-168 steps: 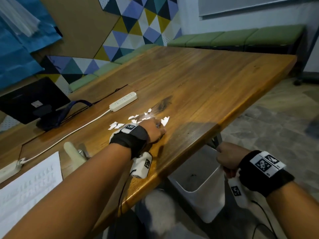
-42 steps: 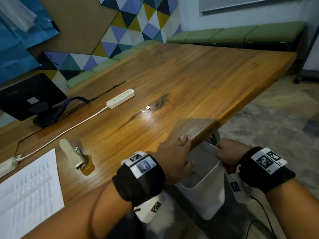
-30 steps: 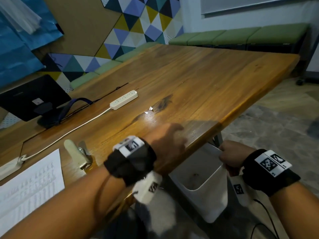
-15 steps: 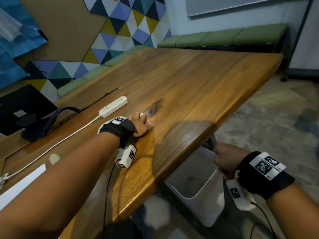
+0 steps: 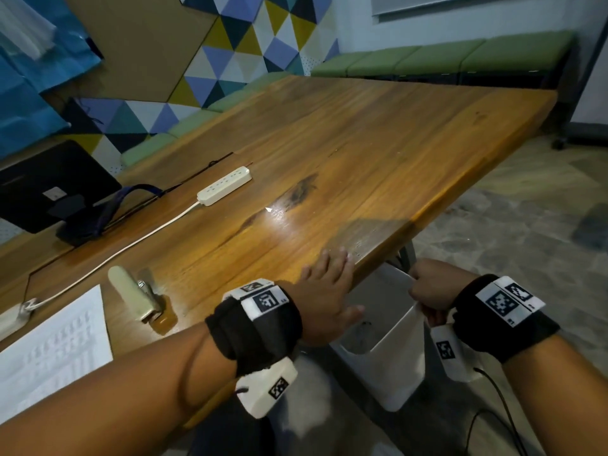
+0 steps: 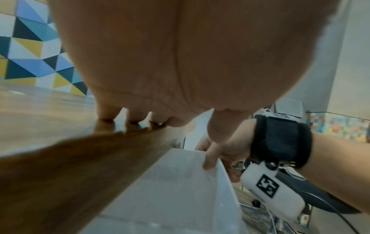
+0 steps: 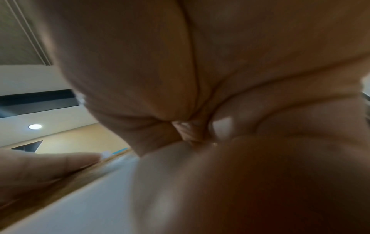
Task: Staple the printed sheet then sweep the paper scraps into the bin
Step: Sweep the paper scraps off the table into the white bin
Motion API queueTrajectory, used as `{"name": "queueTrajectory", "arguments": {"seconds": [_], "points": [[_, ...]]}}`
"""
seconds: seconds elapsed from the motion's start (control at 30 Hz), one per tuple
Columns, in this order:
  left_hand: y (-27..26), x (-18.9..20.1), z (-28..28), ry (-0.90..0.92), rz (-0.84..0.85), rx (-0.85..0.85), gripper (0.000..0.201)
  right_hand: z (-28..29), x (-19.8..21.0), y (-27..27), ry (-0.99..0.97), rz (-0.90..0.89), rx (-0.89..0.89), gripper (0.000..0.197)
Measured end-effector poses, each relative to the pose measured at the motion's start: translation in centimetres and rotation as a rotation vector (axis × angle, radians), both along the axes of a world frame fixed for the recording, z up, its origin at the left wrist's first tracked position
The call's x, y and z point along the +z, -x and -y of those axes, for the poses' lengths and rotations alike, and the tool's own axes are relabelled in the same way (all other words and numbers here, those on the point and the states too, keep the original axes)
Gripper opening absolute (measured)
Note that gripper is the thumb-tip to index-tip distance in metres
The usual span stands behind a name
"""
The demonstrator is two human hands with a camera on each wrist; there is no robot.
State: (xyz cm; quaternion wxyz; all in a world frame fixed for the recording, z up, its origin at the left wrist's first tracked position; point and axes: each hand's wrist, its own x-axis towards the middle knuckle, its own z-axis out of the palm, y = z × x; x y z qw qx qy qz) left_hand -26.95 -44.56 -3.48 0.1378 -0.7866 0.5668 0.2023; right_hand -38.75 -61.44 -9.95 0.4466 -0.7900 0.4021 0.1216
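Note:
My left hand lies flat with straight fingers at the near edge of the wooden table, fingertips on the tabletop above the white bin. My right hand grips the bin's rim below the table edge, thumb inside. One small white paper scrap stays on the table by a dark knot. The printed sheet lies at the near left, with the cream stapler beside it.
A white power strip and its cord cross the table's left half. A black monitor stands at the far left. Green benches line the back wall. Stone floor lies right of the table.
My left hand swept from the knot area back toward me to the table edge over the bin. The right hand kept holding the bin. Most scraps seen earlier are gone from the table.

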Motion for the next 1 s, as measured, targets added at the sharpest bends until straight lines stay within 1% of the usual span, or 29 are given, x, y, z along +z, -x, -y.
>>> {"name": "queueTrajectory", "arguments": {"seconds": [0.1,0.2,0.27,0.3,0.37,0.4,0.43,0.47,0.5,0.57,0.63,0.67,0.73,0.8,0.93,1.0], "points": [[1.5,0.0,-0.5,0.000,0.006,-0.046,0.079,-0.2,-0.1,0.2,-0.013,0.004,0.017,0.033],[1.8,0.9,-0.5,0.010,-0.083,-0.045,0.075,-0.2,-0.3,0.3,0.021,0.009,0.026,0.030],[0.9,1.5,-0.3,0.075,-0.169,-0.014,0.067,-0.1,-0.3,0.2,0.057,0.012,0.027,0.027],[0.4,2.0,-0.2,0.130,-0.203,0.005,0.059,-0.1,-0.3,0.2,0.065,0.011,0.030,0.026],[-0.9,2.6,-0.1,0.227,-0.237,0.078,0.041,0.0,-0.3,0.2,0.073,0.008,0.043,0.026],[-1.7,3.0,0.1,0.262,-0.268,0.165,0.039,0.0,-0.2,0.1,0.072,0.005,0.049,0.026],[-2.7,3.5,0.4,0.299,-0.306,0.268,0.043,0.0,-0.2,0.1,0.066,0.001,0.049,0.027],[-3.9,3.9,0.7,0.324,-0.298,0.348,0.050,0.0,-0.1,0.0,0.054,-0.002,0.047,0.028],[-5.5,4.1,1.2,0.348,-0.247,0.388,0.055,0.0,0.0,0.0,0.036,-0.002,0.045,0.029],[-9.0,4.2,2.3,0.328,-0.079,0.443,0.065,0.0,-0.2,0.1,-0.018,-0.006,0.040,0.031],[-12.6,3.7,3.3,0.260,0.093,0.489,0.073,0.0,-0.3,0.1,-0.050,-0.008,0.030,0.032],[-14.2,3.3,3.7,0.210,0.145,0.507,0.073,0.0,-0.3,0.1,-0.056,-0.009,0.020,0.032],[-16.0,2.8,4.2,0.089,0.147,0.528,0.068,0.1,-0.3,0.0,-0.065,-0.008,0.005,0.033],[-16.2,2.2,4.5,-0.003,0.111,0.531,0.066,0.2,-0.3,0.1,-0.072,0.005,-0.003,0.034],[-14.7,1.4,4.4,-0.049,0.158,0.413,0.068,0.6,-0.5,0.3,-0.074,0.031,-0.021,0.033],[-13.0,1.4,3.6,-0.064,0.102,0.350,0.070,0.8,-0.6,0.3,-0.072,0.039,-0.033,0.032]]}}
